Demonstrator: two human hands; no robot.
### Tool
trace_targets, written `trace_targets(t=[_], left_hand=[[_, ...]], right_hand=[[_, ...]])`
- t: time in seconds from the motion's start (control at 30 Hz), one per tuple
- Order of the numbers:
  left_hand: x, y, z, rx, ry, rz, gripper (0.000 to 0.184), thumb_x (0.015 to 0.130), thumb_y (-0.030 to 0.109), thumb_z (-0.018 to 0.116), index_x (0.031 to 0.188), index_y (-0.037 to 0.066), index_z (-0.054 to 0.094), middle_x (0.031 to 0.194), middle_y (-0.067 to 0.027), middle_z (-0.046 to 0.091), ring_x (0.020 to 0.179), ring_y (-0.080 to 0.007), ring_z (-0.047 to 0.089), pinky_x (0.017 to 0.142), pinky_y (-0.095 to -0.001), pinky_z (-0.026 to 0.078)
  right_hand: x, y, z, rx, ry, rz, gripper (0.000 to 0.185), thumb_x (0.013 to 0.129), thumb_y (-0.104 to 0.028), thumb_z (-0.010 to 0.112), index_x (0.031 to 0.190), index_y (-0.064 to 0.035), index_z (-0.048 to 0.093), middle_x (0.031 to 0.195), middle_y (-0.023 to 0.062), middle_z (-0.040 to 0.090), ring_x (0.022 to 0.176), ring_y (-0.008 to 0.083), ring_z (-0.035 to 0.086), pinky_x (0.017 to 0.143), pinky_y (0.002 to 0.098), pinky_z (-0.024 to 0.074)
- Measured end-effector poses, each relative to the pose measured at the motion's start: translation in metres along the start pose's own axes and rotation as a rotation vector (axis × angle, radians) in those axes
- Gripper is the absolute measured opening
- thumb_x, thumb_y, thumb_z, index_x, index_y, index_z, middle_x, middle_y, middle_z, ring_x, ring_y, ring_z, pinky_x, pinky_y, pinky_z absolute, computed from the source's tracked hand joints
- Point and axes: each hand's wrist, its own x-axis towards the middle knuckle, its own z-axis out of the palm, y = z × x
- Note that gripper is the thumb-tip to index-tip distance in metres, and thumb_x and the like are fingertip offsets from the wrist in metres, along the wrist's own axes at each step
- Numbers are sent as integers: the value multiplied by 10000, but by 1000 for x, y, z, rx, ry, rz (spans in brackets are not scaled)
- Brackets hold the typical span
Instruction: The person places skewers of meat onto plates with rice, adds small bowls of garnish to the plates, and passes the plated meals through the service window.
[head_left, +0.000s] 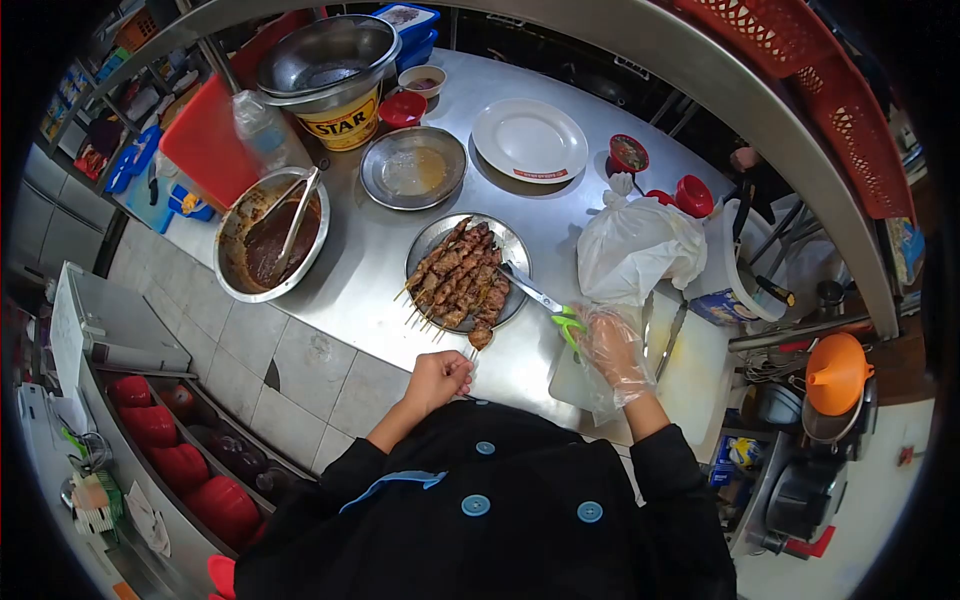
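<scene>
While the left hand [440, 382] pinches a skewer [480, 338] between its fingertips, scissors [540, 293] gripped by the right hand [612, 345] could slip on glossy meat [448, 280] just beyond the left fingers.

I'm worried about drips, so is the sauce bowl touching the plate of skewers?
Apart: the head view shows bare table between sauce bowl and skewer plate.

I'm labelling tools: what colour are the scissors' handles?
Bright green; the scissors' handles show best in the head view, the only one here.
</scene>
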Motion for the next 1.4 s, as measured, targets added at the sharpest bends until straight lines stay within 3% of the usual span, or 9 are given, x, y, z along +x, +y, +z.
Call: trace_targets(t=[0.17, 0.57, 0.7, 0.87, 1.1, 1.17, 1.3, 1.4], left_hand=[[1, -2, -2, 107, 21, 80, 152, 849, 74, 571, 755, -41, 598, 610, -60, 599, 499, -89, 566, 473, -233, 469], [-9, 10, -23, 120, -75, 39, 123, 871, 69, 561, 809, -33, 589, 668, -58, 595, 557, -102, 582, 501, -225, 487], [-10, 14, -22, 132, -104, 53, 117, 872, 63, 558, 807, -30, 589, 668, -54, 597, 556, -99, 581, 501, -225, 486], [-21, 17, -15, 99, -183, 28, 129, 871, 82, 563, 811, -27, 597, 669, -52, 604, 572, -96, 586, 520, -227, 494], [-31, 19, -28, 140, -159, 2, 124, 865, 79, 564, 812, -28, 599, 665, -55, 607, 575, -97, 587, 527, -228, 498], [-32, 19, -34, 122, -140, -15, 123, 863, 75, 565, 809, -32, 597, 661, -55, 604, 570, -98, 584, 525, -229, 498], [-35, 22, -46, 153, -110, -19, 123, 865, 68, 562, 804, -35, 593, 656, -54, 599, 569, -100, 582, 521, -232, 499], [-37, 26, -52, 170, -129, -40, 127, 870, 62, 554, 798, -36, 589, 654, -53, 595, 570, -99, 579, 522, -232, 496]], right_hand=[[10, 14, 5, -99, -43, -108, 360, 765, -302, 621, 1077, -122, 610, 855, 108, 644, 827, 288, 604, 762, 397, 459], [19, 2, -27, -218, -203, -112, 306, 780, -312, 597, 1034, -143, 616, 820, 99, 641, 796, 273, 617, 740, 419, 461], [12, 9, -16, -169, -96, -199, 301, 774, -309, 598, 1026, -145, 620, 810, 103, 640, 781, 271, 617, 704, 420, 464], [4, -3, -18, -218, -58, -252, 212, 746, -299, 615, 823, -102, 624, 713, 96, 619, 711, 271, 610, 647, 423, 466], [-6, 12, -16, -191, -94, -248, 261, 760, -337, 619, 734, -78, 598, 679, 110, 583, 667, 288, 578, 613, 426, 443], [-9, 22, -10, -137, 18, -346, 272, 762, -345, 619, 718, -78, 594, 678, 113, 584, 671, 297, 575, 632, 429, 444], [-10, 14, -27, -123, -80, -338, 229, 751, -307, 603, 747, -79, 602, 710, 112, 603, 724, 293, 599, 665, 423, 461], [-13, 1, -36, -206, -162, -176, 298, 750, -370, 627, 770, -73, 616, 714, 133, 604, 720, 306, 594, 647, 432, 451]])
